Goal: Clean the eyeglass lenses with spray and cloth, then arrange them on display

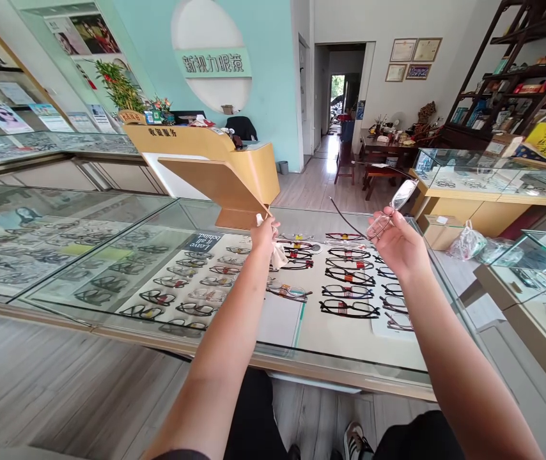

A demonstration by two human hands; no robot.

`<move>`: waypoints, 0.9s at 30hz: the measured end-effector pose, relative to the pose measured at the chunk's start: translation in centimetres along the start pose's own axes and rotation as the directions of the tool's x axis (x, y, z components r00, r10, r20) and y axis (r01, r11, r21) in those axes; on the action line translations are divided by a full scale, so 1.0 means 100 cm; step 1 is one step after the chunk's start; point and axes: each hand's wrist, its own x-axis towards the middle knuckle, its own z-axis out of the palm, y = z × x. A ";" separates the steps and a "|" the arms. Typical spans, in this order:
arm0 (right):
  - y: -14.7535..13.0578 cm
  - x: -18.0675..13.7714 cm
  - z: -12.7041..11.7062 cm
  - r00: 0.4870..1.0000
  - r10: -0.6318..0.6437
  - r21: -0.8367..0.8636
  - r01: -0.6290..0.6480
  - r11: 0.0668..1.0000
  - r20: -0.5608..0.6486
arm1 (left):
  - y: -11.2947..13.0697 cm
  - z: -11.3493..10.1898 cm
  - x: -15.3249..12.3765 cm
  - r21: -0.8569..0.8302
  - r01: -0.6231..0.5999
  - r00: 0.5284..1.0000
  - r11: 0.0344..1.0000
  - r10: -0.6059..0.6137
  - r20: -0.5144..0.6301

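In my right hand, raised over the right end of the glass display case, is a pair of thin-rimmed eyeglasses. My thumb and fingers pinch it near one lens, and its temples are unfolded and point away to the left. My left hand reaches across the case top, closed on a pale crumpled cloth that hangs below the fingers. It is at the corner of a tilted brown panel; whether it also grips the panel I cannot tell. Rows of eyeglasses lie inside the case.
A yellow-and-white counter stands beyond the case. More glass cases are at the right and far left. Plastic bags sit on the floor at the right. A doorway opens at the back.
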 end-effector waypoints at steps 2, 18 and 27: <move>0.000 0.000 0.000 1.000 -0.003 0.019 0.003 1.000 0.002 | 0.000 -0.002 0.001 0.017 -0.030 1.000 0.999 0.030 -0.003; -0.003 -0.006 0.011 1.000 -0.016 0.071 0.017 0.997 -0.014 | 0.003 0.014 -0.100 -0.059 -0.573 0.665 0.818 0.506 0.550; 0.001 -0.010 0.016 0.997 0.002 0.090 -0.009 0.996 0.078 | 0.001 0.025 -0.116 -0.221 -0.109 0.749 0.969 0.226 0.622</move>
